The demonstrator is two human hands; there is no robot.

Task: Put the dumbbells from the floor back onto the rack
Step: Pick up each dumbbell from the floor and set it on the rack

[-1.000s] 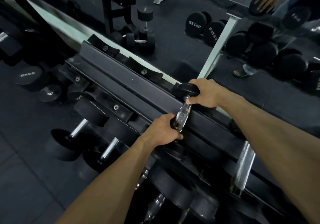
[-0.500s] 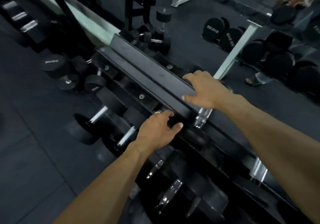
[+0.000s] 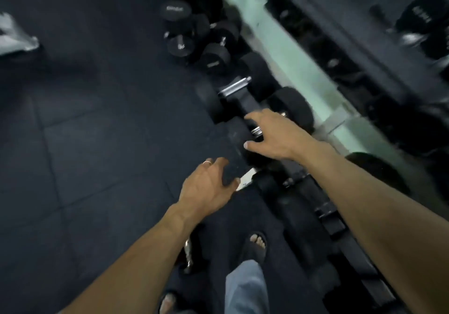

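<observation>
A: Two hands out, both spread wide and holding nothing. The right hand point(image 3: 274, 135) hangs with fingers splayed over a dumbbell point(image 3: 245, 129) on the floor point(image 3: 97, 131).

B: Touching it?

A: Cannot tell; the thumb and forefinger frame its near head, and a bit of chrome handle shows just under the palm. The blur hides any contact.

B: And the left hand point(image 3: 206, 187)?

A: Nearer the body and to the left of the right hand, fingers apart above the same dark head. There is a ring point(image 3: 207, 162) on one finger.

B: Where are the other weights?

A: Just beyond the right hand lies a second dumbbell point(image 3: 239, 90), chrome handle bright, its heads either side. Further out past that, a cluster point(image 3: 194, 37) of black ones sits together on the floor.

B: The rack?

A: The rack point(image 3: 340, 54) runs to the right of the right hand, past a pale green strip point(image 3: 286, 54). What sits in its cradles is too smeared to count. Dark round heads show near its far end.

B: Anything below the hands?

A: A sandalled foot point(image 3: 256, 243) and a grey trouser leg point(image 3: 245, 287), toward the body from the left hand.
</observation>
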